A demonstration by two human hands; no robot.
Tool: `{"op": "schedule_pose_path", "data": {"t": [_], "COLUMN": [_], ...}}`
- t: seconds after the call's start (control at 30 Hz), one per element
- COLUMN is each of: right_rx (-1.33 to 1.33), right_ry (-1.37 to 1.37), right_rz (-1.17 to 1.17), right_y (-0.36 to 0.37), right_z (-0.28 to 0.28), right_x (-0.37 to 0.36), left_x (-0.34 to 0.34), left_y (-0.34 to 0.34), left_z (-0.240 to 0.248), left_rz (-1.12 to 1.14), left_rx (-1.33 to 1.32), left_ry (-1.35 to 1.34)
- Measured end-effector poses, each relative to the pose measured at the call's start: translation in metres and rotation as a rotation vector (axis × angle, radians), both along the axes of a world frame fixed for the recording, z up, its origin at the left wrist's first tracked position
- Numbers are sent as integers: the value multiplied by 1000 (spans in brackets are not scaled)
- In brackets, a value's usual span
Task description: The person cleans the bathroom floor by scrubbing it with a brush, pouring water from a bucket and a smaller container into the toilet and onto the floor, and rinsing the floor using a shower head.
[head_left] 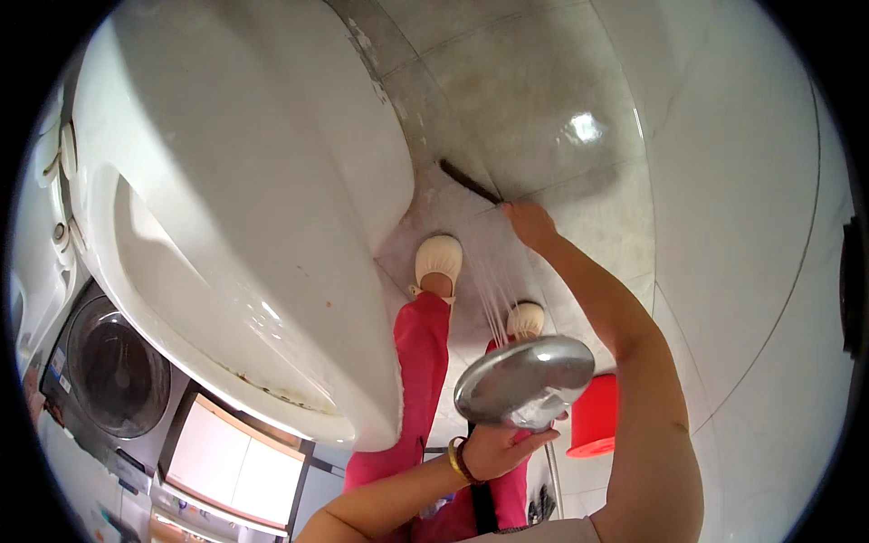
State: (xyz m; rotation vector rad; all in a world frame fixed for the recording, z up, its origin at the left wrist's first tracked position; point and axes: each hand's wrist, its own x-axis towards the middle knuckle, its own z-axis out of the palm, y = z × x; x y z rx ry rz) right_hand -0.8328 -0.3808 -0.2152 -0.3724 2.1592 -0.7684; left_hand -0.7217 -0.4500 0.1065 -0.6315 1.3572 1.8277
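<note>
In my left hand (496,452), which has a yellow band at the wrist, is a round silver shower head (525,380). Thin streams of water run from its far side toward the floor between my feet. My right hand (530,224) reaches far ahead, low over the tiles, its fingers closed round the near end of a thin dark stick-shaped tool (469,181). That tool points away to the left along the wet grey floor (516,100), near the base of a large white toilet (299,181). Whether it has bristles is too small to tell.
A red bucket (593,416) stands beside my right arm. My cream shoes (439,258) are on the tiles. White wall tiles (724,181) rise at the right. A washing machine with a dark round door (118,366) is at the left. A hose (554,480) hangs below the shower head.
</note>
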Motion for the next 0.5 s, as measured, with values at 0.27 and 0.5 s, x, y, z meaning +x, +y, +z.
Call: {"op": "schedule_pose_path", "data": {"t": [0.27, 0.5], "right_rx": [-386, -524], "right_ry": [48, -514], "right_rz": [-180, -442], "right_y": [-129, -104], "right_z": [54, 149], "right_x": [-3, 27], "left_x": [17, 34], "left_y": [-3, -5], "left_z": [17, 18], "left_rz": [66, -26], "left_rx": [41, -64], "left_ry": [170, 173]}}
